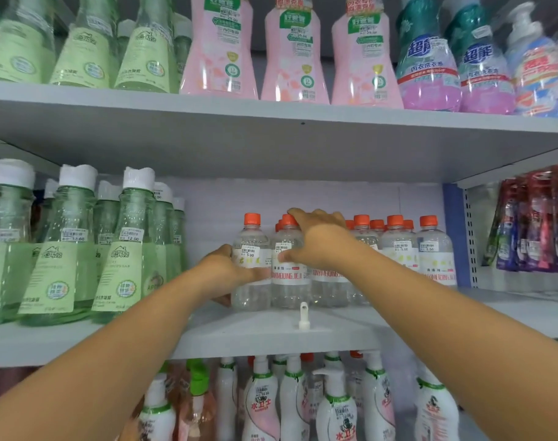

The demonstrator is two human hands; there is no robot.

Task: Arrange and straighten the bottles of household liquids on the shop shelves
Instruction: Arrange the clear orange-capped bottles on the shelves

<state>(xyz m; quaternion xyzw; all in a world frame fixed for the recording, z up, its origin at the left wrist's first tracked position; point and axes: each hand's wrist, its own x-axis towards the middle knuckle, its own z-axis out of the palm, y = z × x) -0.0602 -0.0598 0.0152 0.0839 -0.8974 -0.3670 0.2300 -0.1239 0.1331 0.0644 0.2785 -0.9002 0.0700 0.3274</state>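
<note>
Shop aisle, household liquids. Grey shelf boards stacked above and below both hands. Price stickers on green bottles left of left hand; "5.00" tags on orange-capped clear bottles right of right hand. Pink bottles in identical rows overhead, pump bottles beneath. Hanging sachet packs far right.

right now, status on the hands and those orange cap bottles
Left hand grips the leftmost clear bottle. Right hand grips the next bottle, fingers over its cap. Both upright at shelf front. White peg just ahead on shelf edge.
</note>
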